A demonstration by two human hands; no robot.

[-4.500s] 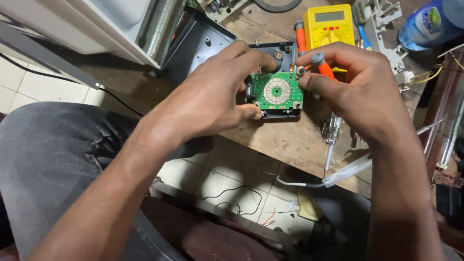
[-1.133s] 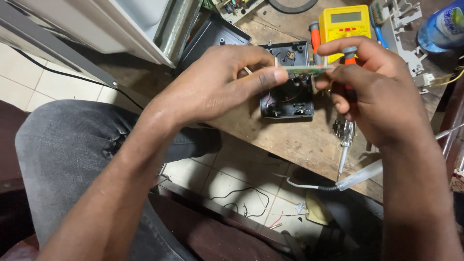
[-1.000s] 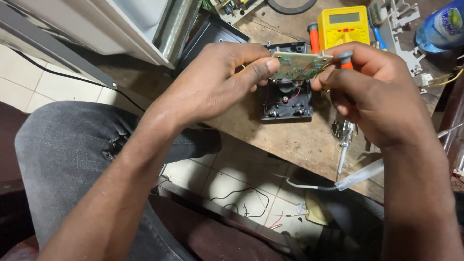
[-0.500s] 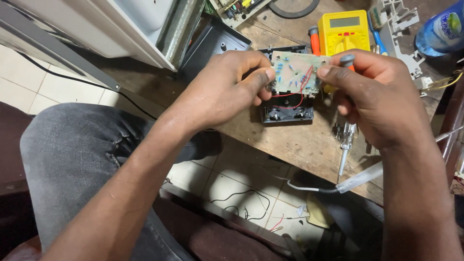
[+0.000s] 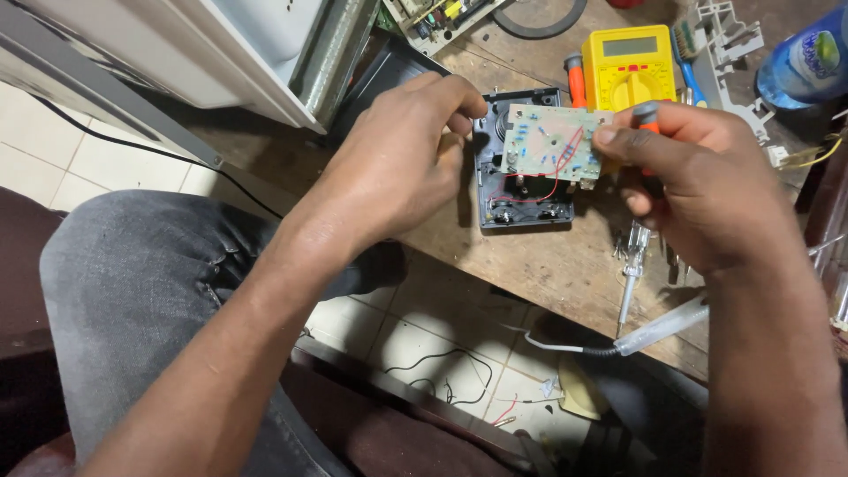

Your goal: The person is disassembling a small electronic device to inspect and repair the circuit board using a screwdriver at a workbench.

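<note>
My right hand [image 5: 698,185] pinches the right edge of a small circuit board [image 5: 552,141] with the thumb. It also grips an orange-handled screwdriver [image 5: 649,119] in the same fist. The board is tilted up with its pale component side toward me, and red wires run from it down into an open black case [image 5: 526,208] on the wooden bench [image 5: 565,265]. My left hand [image 5: 397,168] is curled at the case's upper left corner, fingertips on its rim just left of the board.
Behind the case lie a yellow multimeter [image 5: 632,71], an orange-handled tool [image 5: 576,79], a white plastic frame [image 5: 733,44] and a blue bottle [image 5: 808,57]. A soldering iron [image 5: 632,274] lies near the bench edge. A white appliance [image 5: 265,44] stands at the left.
The board was lifted off the case and turned over from its green side to its component side. My left hand slid off the board to the case's corner.
</note>
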